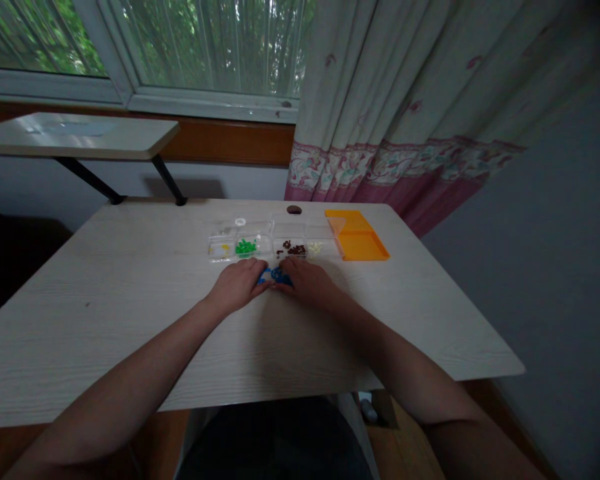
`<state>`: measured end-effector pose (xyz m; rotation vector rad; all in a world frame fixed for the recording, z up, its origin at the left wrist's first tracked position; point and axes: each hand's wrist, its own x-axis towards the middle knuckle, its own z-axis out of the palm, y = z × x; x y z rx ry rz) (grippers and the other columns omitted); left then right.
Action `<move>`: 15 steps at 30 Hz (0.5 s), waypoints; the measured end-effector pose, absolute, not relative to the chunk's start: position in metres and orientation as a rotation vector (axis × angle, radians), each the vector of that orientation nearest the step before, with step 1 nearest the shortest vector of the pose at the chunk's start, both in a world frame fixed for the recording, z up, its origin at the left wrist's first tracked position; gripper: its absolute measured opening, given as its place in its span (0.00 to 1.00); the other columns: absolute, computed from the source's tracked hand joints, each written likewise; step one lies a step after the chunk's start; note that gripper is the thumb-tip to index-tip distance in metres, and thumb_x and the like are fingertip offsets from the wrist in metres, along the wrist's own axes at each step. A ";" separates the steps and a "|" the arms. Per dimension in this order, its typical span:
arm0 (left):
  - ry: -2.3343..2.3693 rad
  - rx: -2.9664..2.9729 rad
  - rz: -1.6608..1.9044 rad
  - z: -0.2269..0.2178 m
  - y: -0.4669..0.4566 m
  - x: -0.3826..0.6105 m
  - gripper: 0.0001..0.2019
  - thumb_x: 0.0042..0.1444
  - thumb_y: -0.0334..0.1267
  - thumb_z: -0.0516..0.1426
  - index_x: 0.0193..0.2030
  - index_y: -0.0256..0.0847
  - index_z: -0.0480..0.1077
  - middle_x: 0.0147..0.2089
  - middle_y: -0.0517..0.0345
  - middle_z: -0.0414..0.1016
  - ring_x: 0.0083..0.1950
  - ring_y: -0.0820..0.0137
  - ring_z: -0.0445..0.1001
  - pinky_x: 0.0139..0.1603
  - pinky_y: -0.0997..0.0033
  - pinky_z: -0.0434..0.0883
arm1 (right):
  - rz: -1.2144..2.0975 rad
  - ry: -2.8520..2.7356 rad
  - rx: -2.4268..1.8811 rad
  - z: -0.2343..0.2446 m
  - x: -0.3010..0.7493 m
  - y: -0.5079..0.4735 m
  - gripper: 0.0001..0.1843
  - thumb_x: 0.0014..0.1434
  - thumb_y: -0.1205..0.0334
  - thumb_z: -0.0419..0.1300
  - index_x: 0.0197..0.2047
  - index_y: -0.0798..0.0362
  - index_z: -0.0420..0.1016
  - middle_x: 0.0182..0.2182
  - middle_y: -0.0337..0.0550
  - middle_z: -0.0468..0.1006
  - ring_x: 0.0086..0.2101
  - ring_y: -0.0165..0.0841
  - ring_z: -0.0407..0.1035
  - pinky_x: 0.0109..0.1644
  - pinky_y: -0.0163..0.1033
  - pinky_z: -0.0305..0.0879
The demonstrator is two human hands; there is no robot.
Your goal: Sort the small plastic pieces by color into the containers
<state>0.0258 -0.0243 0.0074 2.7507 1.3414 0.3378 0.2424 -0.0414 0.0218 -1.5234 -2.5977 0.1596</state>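
Small blue pieces (281,275) lie between my two hands near the middle of the table, just in front of the clear containers. My left hand (237,283) curls around their left side, thumb toward me and fingers on the far side. From the right, my right hand (307,281) closes around them the same way. My fingers partly cover the blue pieces, so their exact shape is hidden. Right behind my hands, a clear plastic compartment tray (273,233) holds green pieces (245,247), dark brown pieces (295,250), pale yellow pieces (315,249) and a few yellow ones (225,249).
An orange tray (363,237) stands to the right of the clear tray. A brown oval object (294,209) lies at the table's back edge. A raised shelf (95,137) on black legs is at the back left. Curtains (380,100) hang behind the pale wooden table (155,300).
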 end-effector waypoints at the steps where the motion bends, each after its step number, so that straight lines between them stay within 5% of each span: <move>1: 1.329 2.751 0.345 0.007 -0.024 0.026 0.18 0.66 0.52 0.52 0.53 0.42 0.66 0.49 0.48 0.74 0.50 0.57 0.74 0.46 0.62 0.68 | 0.160 -2.620 -1.492 0.021 0.244 -0.040 0.26 0.66 0.43 0.53 0.56 0.56 0.66 0.52 0.56 0.72 0.49 0.43 0.70 0.48 0.42 0.66; 15: 1.283 2.698 0.374 0.007 -0.022 0.029 0.09 0.67 0.43 0.52 0.42 0.42 0.68 0.41 0.51 0.75 0.44 0.60 0.75 0.42 0.64 0.68 | 0.226 -2.627 -1.542 0.021 0.247 -0.028 0.10 0.69 0.58 0.54 0.48 0.54 0.69 0.47 0.52 0.76 0.45 0.39 0.72 0.45 0.39 0.63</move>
